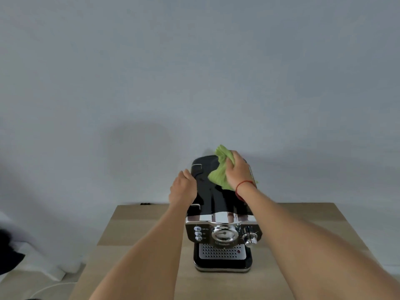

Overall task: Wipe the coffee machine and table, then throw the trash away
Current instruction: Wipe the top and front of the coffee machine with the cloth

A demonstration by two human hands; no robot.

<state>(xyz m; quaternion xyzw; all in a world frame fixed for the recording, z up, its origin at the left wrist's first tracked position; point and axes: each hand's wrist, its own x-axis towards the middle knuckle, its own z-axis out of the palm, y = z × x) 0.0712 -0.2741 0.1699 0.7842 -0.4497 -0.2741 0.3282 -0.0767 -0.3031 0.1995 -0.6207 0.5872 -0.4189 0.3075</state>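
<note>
Green cloth (217,172), bunched in the grip of the right hand (238,172), sits at the far end of the coffee machine (216,197) along its long top; the left hand (183,188) clasps its left edge.

A pale grey-blue wall (194,61) fills everything above and beyond the left hand (183,188) and the right hand (237,169). A soft, rounded shadow (138,148) lies on it, up and to the left of the left hand. Low against the wall, below and left of that hand, sits a small dark object (145,203), too small to tell what. Far to the left and lower down, a bulky white shape (43,256) rests on the floor (21,282), with a black object (8,252) at its left. Nearer than these, a thin white cable (54,285) curves across the floor.
</note>
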